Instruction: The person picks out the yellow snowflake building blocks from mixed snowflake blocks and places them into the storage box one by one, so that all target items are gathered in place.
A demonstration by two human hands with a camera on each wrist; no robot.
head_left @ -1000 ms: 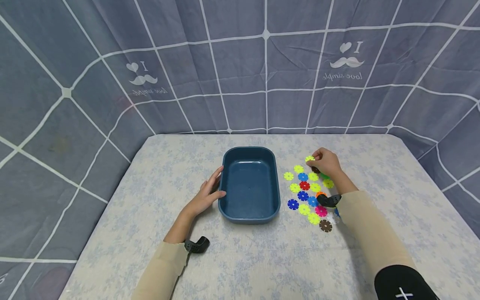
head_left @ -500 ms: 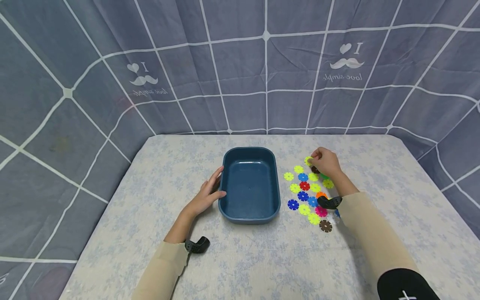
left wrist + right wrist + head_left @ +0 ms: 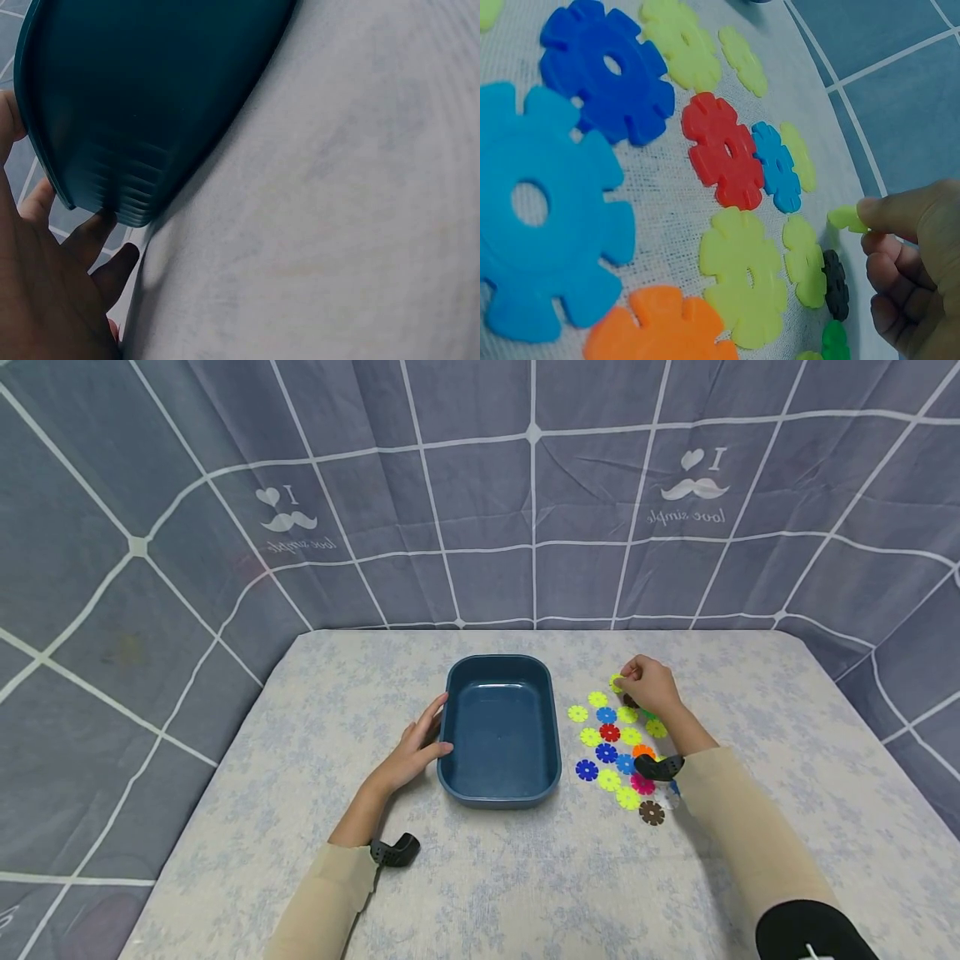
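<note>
A dark blue rectangular plastic bin with nothing in it stands mid-table. My left hand holds its left side, thumb at the rim and other fingers against the ribbed outer wall, as the left wrist view shows. To the bin's right lie several notched plastic discs shaped like flowers, among them a red disc, a dark blue disc and a brown disc. At the far end of this group my right hand pinches a yellow-green disc between thumb and forefinger, tilted on edge.
A pale patterned cloth covers the table. Behind and beside it hangs a grey-blue checked curtain. The right forearm overlaps some discs near the group's right edge, such as a clear disc.
My right hand has shifted very slightly with the yellow-green disc, which has moved a little left and nearer. My left hand and the bin have stayed in place.
</note>
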